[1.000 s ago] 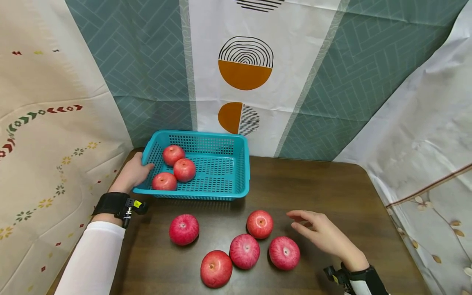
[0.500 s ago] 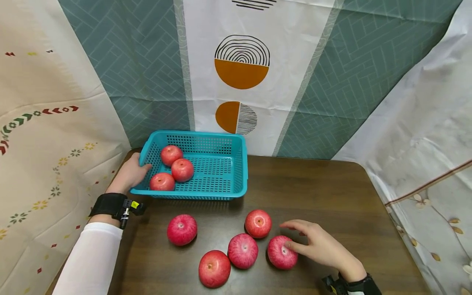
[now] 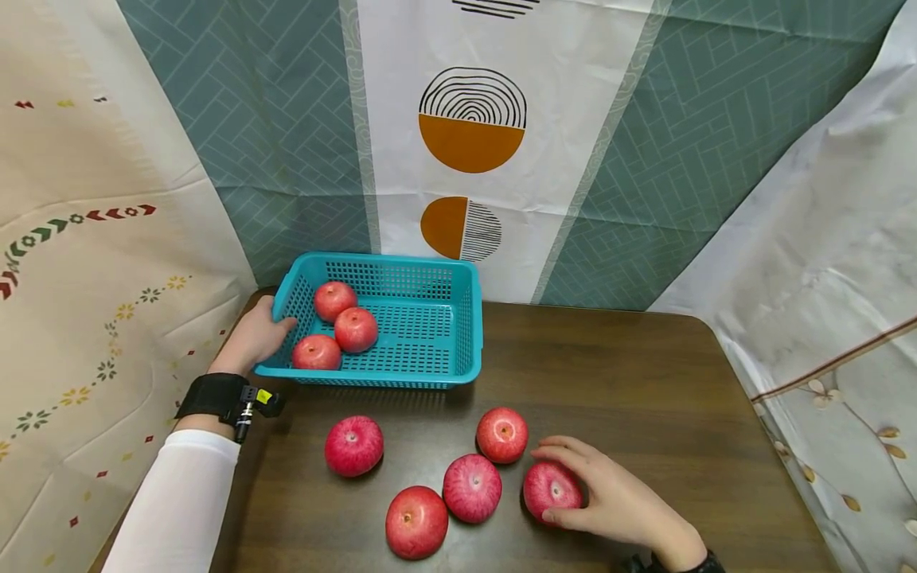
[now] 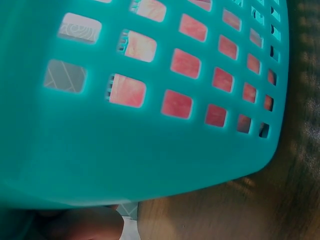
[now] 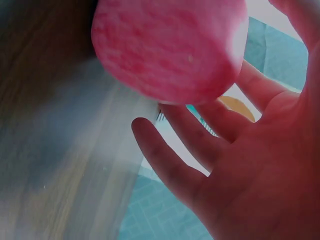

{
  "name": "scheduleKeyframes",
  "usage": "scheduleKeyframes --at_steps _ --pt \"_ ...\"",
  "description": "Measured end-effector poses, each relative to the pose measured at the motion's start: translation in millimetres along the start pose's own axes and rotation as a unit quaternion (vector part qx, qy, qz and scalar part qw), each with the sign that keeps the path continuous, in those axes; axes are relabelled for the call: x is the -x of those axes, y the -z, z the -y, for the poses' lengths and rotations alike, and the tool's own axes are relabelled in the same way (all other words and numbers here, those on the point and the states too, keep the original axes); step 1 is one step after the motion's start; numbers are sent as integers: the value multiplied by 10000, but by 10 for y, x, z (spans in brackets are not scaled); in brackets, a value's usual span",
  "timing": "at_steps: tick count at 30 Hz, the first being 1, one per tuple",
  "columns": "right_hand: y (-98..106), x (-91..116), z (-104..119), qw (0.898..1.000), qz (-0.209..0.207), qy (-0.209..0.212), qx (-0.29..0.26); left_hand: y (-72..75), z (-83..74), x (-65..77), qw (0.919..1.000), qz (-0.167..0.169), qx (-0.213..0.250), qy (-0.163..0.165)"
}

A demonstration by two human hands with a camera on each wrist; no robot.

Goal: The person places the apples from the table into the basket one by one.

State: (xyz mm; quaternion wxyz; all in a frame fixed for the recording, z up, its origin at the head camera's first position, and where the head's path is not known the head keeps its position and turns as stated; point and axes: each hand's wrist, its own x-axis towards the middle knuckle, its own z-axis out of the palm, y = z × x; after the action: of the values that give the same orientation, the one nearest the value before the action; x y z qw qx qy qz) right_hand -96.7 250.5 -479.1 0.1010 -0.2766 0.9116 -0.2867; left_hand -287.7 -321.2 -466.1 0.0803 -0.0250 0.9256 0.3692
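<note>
Head view: a round, streaked red apple [image 3: 548, 487] is clasped on the dark wood-grained table [image 3: 609, 374] by the curled fingers and thumb of the right hand [image 3: 612, 495], and the perforated teal plastic basket [image 3: 415, 336] is gripped at one end by the left hand [image 3: 258, 334]; only in the right wrist view is the little finger [image 5: 167, 162] revealed apart from the apple

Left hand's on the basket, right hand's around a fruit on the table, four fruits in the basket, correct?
Not four: the head view shows three fruits in the basket. The left hand is on it and the right hand around a fruit on the table, as stated.
</note>
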Motion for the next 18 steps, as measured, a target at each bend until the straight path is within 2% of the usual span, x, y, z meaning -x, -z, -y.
scheduleKeyframes --at_steps 9,18 --pt "-119 5 90 9996 -98 228 135 14 -6 5 10000 22 18 29" --pt "-173 20 103 9991 348 -238 -83 19 -19 7 9999 89 44 21"
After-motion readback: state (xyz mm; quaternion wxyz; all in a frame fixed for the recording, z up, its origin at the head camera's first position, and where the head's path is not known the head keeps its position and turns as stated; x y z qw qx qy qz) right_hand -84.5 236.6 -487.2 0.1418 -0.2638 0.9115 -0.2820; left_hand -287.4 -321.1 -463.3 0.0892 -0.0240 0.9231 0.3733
